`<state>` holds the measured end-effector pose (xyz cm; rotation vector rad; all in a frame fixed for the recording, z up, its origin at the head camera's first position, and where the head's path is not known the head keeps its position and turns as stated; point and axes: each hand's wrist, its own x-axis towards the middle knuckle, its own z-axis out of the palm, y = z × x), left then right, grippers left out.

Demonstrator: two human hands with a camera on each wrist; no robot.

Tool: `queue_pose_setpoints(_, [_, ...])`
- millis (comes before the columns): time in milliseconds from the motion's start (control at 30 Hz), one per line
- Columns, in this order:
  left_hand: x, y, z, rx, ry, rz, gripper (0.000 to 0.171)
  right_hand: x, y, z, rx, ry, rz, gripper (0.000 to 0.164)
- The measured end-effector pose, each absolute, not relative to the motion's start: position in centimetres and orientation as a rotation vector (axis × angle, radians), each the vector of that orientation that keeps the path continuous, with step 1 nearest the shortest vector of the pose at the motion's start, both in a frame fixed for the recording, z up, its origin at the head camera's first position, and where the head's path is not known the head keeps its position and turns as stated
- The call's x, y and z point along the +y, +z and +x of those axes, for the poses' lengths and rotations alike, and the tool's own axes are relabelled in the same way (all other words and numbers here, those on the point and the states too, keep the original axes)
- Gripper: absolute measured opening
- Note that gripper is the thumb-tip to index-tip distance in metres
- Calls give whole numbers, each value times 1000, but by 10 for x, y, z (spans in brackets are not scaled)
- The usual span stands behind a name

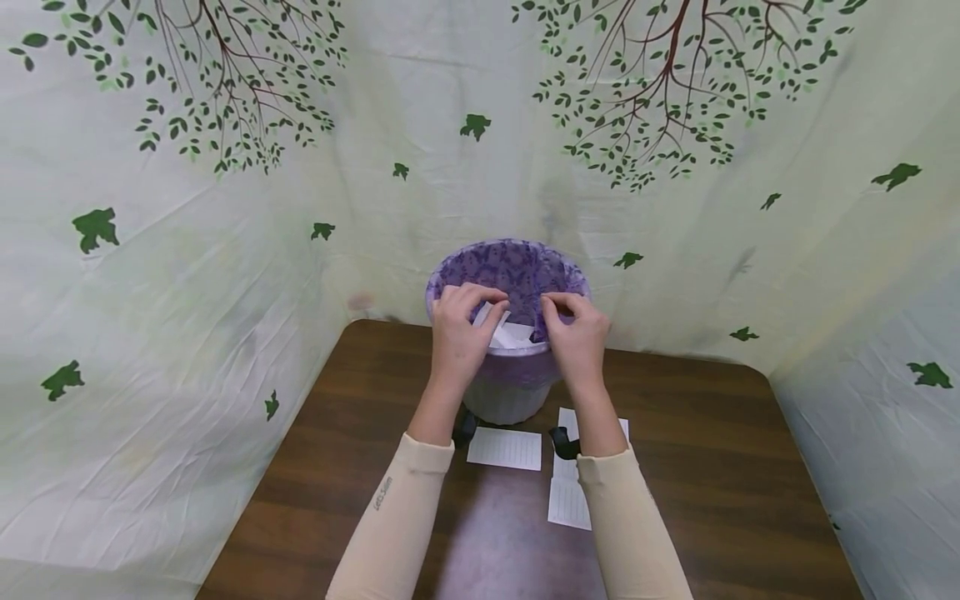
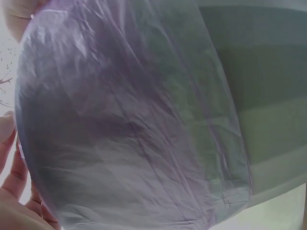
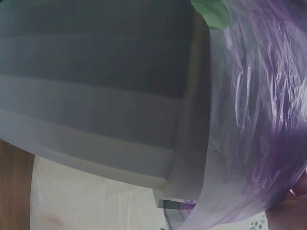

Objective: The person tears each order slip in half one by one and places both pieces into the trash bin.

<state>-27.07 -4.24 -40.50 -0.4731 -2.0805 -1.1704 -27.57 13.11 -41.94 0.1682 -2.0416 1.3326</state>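
Note:
A ribbed, light-coloured bin [image 1: 506, 400] stands upright near the back of the table, its purple patterned liner [image 1: 495, 267] folded down over the rim. Both hands are over the near side of its mouth, a short gap apart. My left hand [image 1: 459, 329] brings thumb and forefinger together at a strip of white paper [image 1: 498, 332]. On the other side, my right hand [image 1: 577, 333] has thumb and forefinger tips meeting beside a liner fold; I cannot tell what is between them. White paper pieces [image 1: 516, 336] lie inside the bin. In the left wrist view the liner [image 2: 120, 120] wraps the outer wall.
A lined white card [image 1: 504, 448] lies on the brown table [image 1: 690, 467] in front of the bin. More lined cards [image 1: 570, 502] lie under the right forearm. A leaf-printed cloth [image 1: 420, 100] hangs close behind the bin and along both sides.

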Motion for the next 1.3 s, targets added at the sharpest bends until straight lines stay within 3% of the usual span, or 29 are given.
queue_pose_setpoints(633, [-27,-415,-231,-1945,-1235,-650,9,143,-420,-246,-1987,1335,191,12])
queue_pose_setpoints(1300, [-4,-461,-193,-1962,-1267,-938,15,176,-463,-190,-2005,1231,337,12])
